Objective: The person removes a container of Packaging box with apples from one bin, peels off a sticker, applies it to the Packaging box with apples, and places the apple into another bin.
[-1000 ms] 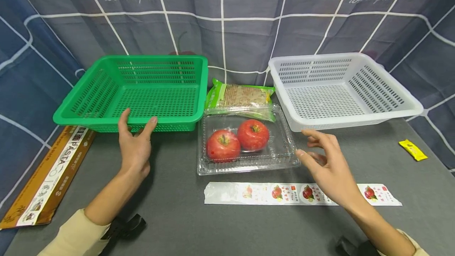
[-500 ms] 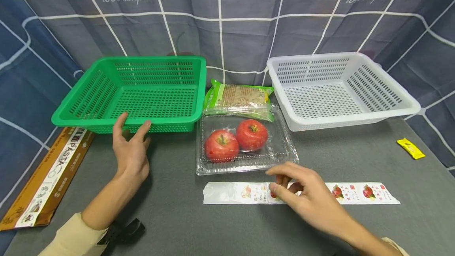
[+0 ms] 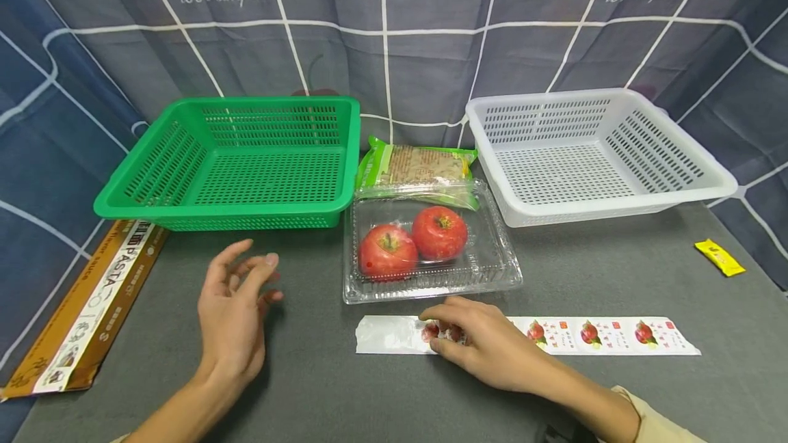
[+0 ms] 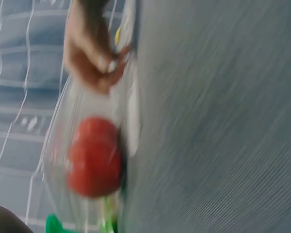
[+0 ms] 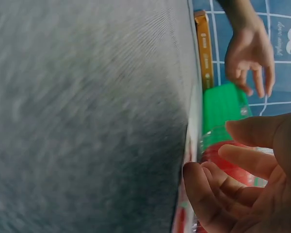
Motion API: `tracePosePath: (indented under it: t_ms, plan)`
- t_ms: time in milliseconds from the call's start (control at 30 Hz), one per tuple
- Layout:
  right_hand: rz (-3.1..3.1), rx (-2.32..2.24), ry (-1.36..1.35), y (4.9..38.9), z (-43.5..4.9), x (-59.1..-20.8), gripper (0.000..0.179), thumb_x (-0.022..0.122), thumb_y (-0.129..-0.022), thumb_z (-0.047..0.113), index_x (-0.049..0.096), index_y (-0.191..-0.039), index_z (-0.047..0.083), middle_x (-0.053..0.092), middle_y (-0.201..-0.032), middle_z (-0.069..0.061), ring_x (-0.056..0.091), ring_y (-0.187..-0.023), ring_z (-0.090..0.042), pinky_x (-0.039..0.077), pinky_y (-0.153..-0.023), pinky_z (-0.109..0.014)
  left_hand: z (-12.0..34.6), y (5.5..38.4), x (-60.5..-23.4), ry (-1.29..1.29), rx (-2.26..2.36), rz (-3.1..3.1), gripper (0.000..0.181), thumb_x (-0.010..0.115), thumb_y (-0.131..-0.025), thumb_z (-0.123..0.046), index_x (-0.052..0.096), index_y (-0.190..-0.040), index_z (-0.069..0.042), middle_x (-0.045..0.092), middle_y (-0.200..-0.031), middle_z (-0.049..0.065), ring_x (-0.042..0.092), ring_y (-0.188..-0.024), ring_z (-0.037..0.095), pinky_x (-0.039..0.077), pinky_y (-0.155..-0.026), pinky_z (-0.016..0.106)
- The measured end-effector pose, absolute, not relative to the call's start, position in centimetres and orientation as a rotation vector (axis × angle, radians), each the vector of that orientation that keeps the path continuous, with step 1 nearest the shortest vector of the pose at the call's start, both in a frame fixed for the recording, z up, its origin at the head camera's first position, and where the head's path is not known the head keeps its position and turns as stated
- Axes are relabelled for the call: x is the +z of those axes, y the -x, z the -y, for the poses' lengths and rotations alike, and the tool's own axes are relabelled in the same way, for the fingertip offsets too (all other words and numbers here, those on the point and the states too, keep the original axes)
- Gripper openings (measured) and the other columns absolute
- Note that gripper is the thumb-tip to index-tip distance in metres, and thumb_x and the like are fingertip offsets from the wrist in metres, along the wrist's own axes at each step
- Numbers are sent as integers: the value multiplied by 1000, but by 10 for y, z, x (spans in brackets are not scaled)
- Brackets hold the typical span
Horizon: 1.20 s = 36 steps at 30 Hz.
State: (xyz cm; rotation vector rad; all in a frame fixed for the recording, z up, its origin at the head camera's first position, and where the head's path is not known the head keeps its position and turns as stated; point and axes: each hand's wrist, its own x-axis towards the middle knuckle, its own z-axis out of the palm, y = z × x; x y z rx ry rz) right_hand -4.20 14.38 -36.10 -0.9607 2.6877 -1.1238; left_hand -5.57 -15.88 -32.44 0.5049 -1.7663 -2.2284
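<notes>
My right hand [image 3: 486, 347] hovers low over a strip of white stickers [image 3: 591, 336] printed with red fruit, covering its left-middle part. Its fingers are loosely bent, with a gap between thumb and fingertips and nothing in it, as the right wrist view shows. My left hand [image 3: 234, 327] hangs relaxed over the grey table, in front of the green basket [image 3: 289, 217], holding nothing. Beyond the strip lies a clear plastic clamshell box [image 3: 492, 279] with two red apples [image 3: 388, 251] visible through it. The left wrist view is blurred by motion.
A white basket [image 3: 615, 200] stands at the back right. Behind the box lies a green-edged food packet [image 3: 425, 164]. A long brown pasta package [image 3: 92, 313] is at the left, and a small yellow packet [image 3: 719, 257] at the right.
My right hand has moved left and nearer from beside the clear box to over the sticker strip. My left hand has let go of the green basket's rim and drawn back.
</notes>
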Motion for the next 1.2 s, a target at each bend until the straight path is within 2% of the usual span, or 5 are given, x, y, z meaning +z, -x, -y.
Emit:
tracePosePath:
  t_ms: [367, 733, 867, 1067, 1200]
  plan:
    - [-2585, -1101, 823, 55, -144, -370, 20, 72, -91, 18, 73, -110, 15, 51, -80, 15, 48, -68, -1, 45, -61, -22, 128, 20, -342, -327, -2458, 2476, 39, 71, -90, -18, 60, -124, -2, 62, -94, 11, 57, -81, 23, 56, -54, 33]
    - [-2614, -1019, 840, 57, -140, -372, 11, 74, -89, 19, 72, -101, 20, 49, -76, 15, 46, -67, -3, 43, -59, -24, 115, 28, -364, 348, -1859, 2968, 48, 76, -87, -27, 62, -128, -6, 58, -89, 0, 52, -50, 12, 46, -42, 28]
    - [-2621, -1018, 836, 58, -140, -373, 8, 74, -89, 19, 70, -94, 23, 49, -76, 16, 46, -68, -3, 43, -59, -24, 115, 33, -365, 437, -1750, 3031, 49, 76, -87, -26, 61, -128, -4, 58, -83, -3, 51, -43, 13, 44, -40, 29]
    - [-2614, -998, 847, 59, -139, -372, 18, 73, -89, 18, 71, -107, 20, 49, -76, 15, 46, -66, -2, 43, -59, -24, 118, 37, -365, 489, -1671, 3089, 50, 76, -87, -20, 60, -130, -1, 59, -80, -6, 51, -41, 13, 43, -39, 28]
    - [-2620, -991, 853, 60, -139, -372, 11, 73, -89, 17, 71, -99, 21, 48, -74, 15, 45, -65, -1, 41, -57, -23, 117, 38, -366, 483, -1653, 3097, 51, 77, -85, -17, 60, -131, -2, 58, -81, -5, 51, -41, 12, 44, -38, 28]
